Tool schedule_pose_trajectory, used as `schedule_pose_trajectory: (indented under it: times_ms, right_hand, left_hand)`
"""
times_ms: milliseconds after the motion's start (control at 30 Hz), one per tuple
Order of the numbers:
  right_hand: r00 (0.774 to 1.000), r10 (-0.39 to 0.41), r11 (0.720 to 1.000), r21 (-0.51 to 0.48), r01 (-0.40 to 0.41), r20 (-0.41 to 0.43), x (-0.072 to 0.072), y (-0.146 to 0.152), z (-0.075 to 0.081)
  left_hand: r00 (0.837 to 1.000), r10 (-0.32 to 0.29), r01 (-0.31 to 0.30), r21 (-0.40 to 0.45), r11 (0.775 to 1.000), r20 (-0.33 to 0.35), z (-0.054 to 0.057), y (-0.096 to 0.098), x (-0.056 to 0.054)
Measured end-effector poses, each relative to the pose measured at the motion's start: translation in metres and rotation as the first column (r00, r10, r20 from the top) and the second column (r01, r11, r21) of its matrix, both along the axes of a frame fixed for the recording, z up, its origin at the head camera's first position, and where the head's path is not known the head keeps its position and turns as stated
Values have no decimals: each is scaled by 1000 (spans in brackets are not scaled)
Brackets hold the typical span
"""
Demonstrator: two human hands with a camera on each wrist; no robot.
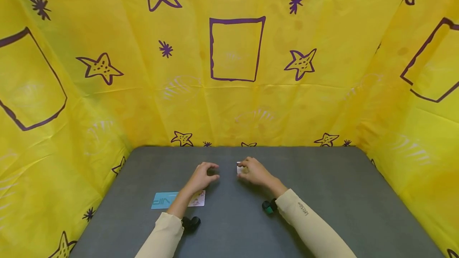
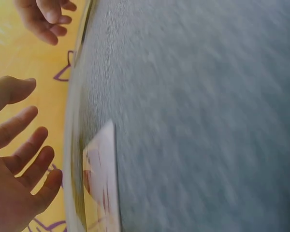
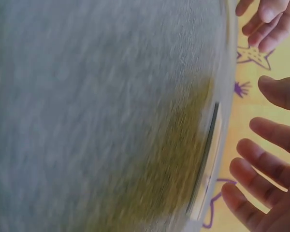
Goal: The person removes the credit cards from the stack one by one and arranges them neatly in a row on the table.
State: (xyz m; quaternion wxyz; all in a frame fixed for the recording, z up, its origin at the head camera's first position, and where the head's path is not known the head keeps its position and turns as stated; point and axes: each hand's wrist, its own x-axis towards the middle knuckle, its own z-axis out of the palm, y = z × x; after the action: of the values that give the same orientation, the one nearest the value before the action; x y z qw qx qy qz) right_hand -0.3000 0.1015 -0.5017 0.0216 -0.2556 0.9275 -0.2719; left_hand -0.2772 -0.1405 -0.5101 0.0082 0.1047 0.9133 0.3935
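My left hand [image 1: 202, 177] is over the middle of the table, fingers spread and bent with a gap to the thumb, nothing between them. My right hand [image 1: 255, 172] is over a small white card [image 1: 238, 169] with a dark edge, which it partly covers. In the right wrist view that card lies flat below the right fingers [image 3: 253, 176], which are spread apart from it. Under my left forearm lie a light blue card face [image 1: 161, 200] with large lettering and a pale flower-patterned card face [image 1: 198, 198]; the forearm hides where they meet.
The dark grey table [image 1: 322, 202] has yellow printed cloth [image 1: 229, 110] rising behind it and along both sides. Each wrist wears a black camera, the left wrist camera [image 1: 191, 223] and the right wrist camera [image 1: 269, 206].
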Motion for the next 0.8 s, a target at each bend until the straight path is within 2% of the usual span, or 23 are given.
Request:
schedule_pose_trajectory:
  times_ms: [267, 433, 600, 800]
  right_hand:
    - [998, -38, 999, -26, 36, -52, -8, 15, -3]
    - [998, -59, 998, -14, 59, -24, -13, 23, -1]
    - [997, -64, 998, 10, 65, -37, -16, 29, -1]
    - [997, -73, 997, 9, 74, -32, -18, 34, -5]
  left_hand:
    - [999, -40, 40, 4, 999, 4, -2, 18, -9]
    - [999, -51, 51, 16, 999, 8, -1, 30, -14]
    - [998, -68, 68, 9, 998, -8, -1, 41, -21]
    - [994, -110, 110, 3, 994, -8, -4, 53, -25]
